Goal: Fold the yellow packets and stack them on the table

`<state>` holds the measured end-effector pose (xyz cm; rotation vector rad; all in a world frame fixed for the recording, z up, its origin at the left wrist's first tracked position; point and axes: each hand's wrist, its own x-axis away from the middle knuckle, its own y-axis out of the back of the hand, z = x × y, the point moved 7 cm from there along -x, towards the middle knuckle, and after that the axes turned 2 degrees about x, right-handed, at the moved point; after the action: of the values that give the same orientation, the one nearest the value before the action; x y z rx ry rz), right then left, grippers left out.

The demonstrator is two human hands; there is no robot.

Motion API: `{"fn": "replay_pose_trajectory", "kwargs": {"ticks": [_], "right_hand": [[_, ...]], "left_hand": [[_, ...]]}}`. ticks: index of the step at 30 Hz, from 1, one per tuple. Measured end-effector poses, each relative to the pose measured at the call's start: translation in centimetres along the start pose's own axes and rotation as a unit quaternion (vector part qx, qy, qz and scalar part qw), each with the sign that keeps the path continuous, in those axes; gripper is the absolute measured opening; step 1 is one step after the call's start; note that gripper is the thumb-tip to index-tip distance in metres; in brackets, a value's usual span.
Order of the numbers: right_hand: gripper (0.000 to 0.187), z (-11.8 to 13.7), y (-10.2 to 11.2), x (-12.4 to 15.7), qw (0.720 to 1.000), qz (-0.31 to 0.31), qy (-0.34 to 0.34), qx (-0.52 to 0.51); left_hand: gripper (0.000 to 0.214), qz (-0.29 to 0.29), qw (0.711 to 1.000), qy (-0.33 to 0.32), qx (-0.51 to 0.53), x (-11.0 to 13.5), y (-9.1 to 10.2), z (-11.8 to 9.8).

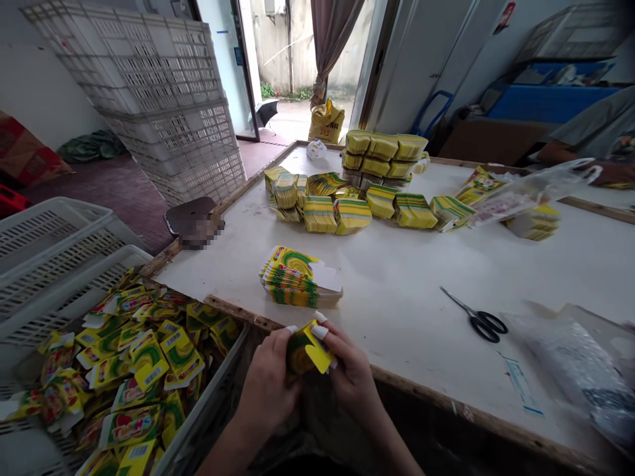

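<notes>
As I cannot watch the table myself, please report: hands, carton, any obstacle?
Left hand and right hand gripping yellow carton. Carton stack just ahead. Scissors off right, seemingly not in the way.

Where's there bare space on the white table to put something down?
A wide bare patch on the table lies between the front stack of yellow cartons and the scissors. A smaller one lies left of that stack, toward the wooden edge. It's crowded at the back, with carton bundles, and at the near right, with clear plastic wrap.
</notes>
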<state>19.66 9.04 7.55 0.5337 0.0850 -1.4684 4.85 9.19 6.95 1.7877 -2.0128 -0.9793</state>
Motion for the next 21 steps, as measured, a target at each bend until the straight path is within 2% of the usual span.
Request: {"fn": "replay_pose_trajectory", "kwargs": {"ticks": [2, 4, 7, 10, 13, 15, 18, 21], "right_hand": [[0.05, 0.1, -0.4, 0.0, 0.997, 0.062, 0.023, 0.05], [0.042, 0.2, -0.4, -0.1, 0.99, 0.116, 0.029, 0.079], [0.027, 0.7, 0.2, -0.8, 0.982, 0.173, 0.021, 0.075], [0.025, 1.8, 0.9, -1.6, 0.976, 0.21, 0.028, 0.042], [0.034, 2.5, 0.9, -2.1, 0.975, 0.217, 0.038, -0.014], [0.039, 1.9, 0.2, -1.9, 0.976, 0.213, 0.025, -0.032], [0.041, -0.1, -1.3, -1.1, 0.986, 0.167, -0.007, -0.027], [0.05, -1.1, -2.4, -0.8, 0.993, 0.118, -0.006, -0.02]], "left_hand": [[0.059, 0.013, 1.0, 0.002, -0.01, 0.1, 0.5, 0.0], [0.054, 0.035, 0.999, 0.005, -0.009, -0.2, 1.2, -0.4], [0.051, 0.09, 0.996, 0.009, 0.002, -0.9, 2.0, -1.2], [0.05, 0.127, 0.992, 0.013, 0.011, -1.5, 2.3, -1.8], [0.05, 0.11, 0.994, 0.003, -0.005, -1.8, 2.7, -1.9], [0.053, 0.089, 0.996, -0.009, -0.018, -1.6, 2.8, -1.8], [0.057, 0.055, 0.998, -0.021, -0.034, -1.2, 2.8, -1.4], [0.054, 0.024, 0.999, -0.008, -0.026, -1.0, 2.9, -0.7]]}}
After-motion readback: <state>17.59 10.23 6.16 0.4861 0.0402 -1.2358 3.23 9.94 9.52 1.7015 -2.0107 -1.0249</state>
